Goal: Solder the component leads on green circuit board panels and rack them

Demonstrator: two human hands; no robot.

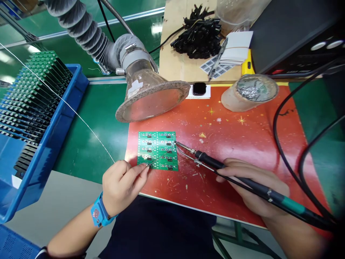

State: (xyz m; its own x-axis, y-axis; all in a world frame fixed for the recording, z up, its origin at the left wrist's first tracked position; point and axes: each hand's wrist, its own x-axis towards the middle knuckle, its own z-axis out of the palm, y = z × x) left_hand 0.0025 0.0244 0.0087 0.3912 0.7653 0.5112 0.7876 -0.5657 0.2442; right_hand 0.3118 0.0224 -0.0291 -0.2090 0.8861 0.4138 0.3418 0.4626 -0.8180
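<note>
Here, two hands (122, 187) work one circuit board (158, 150).

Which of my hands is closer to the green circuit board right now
Left. The left hand pinches solder wire with its fingertips at the green circuit board's near-left corner. The right hand sits off to the right, holding the soldering iron, whose tip reaches the board.
</note>
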